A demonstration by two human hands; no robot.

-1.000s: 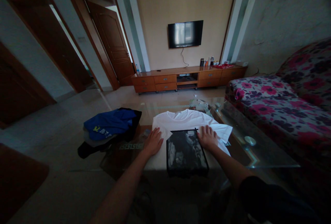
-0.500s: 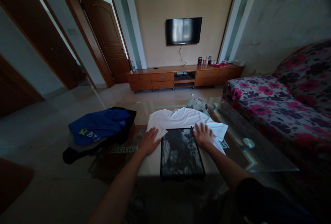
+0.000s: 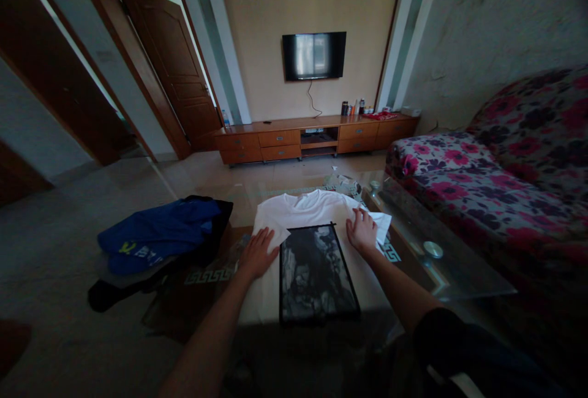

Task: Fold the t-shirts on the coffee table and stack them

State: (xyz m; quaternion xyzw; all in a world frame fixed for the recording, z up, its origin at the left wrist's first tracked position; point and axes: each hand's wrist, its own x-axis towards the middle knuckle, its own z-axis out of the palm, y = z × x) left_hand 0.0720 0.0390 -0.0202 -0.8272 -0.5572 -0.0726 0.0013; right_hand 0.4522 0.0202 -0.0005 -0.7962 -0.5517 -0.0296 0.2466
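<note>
Currently the shirt point(image 3: 307, 208) lies flat on the glass worktop point(image 3: 436, 263), collar at the far end, with a dark board point(image 3: 315, 272) centred on it. Left hand point(image 3: 257, 252) is flat, fingers spread, on the folded-in sleeve. Right hand point(image 3: 362, 231) is flat on the opposite sleeve (neither grips anything). A blue garment point(image 3: 156, 232) is heaped at left.

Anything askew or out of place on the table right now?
Only the blue garment, heaped loosely on dark clothes at the glass table's left. The white T-shirt lies flat, with the dark panel centred on it.
</note>
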